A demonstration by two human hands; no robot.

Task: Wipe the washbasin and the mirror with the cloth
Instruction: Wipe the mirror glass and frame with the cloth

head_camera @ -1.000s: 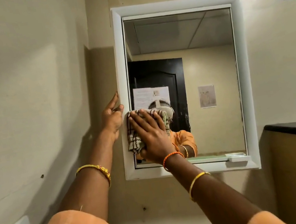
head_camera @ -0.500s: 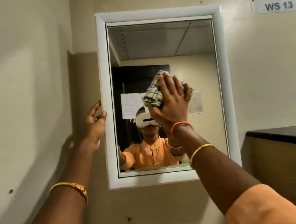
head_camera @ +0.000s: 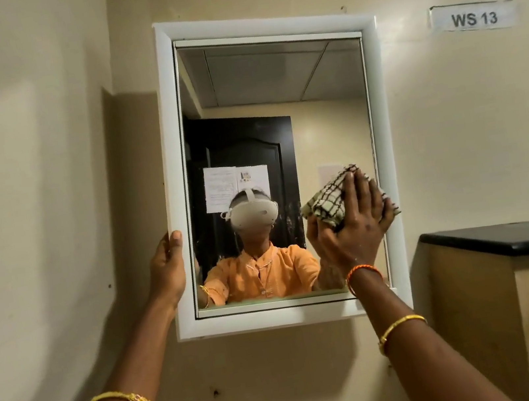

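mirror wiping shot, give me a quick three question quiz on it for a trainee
1. True or false: the left hand holds the cloth.
2. Which part of the mirror is the cloth pressed against? A) top left B) lower right C) top middle
3. Fill in: the sign on the wall reads WS ___.

Key
1. False. The right hand presses the cloth to the glass; the left hand grips the left edge of the white frame.
2. B
3. 13
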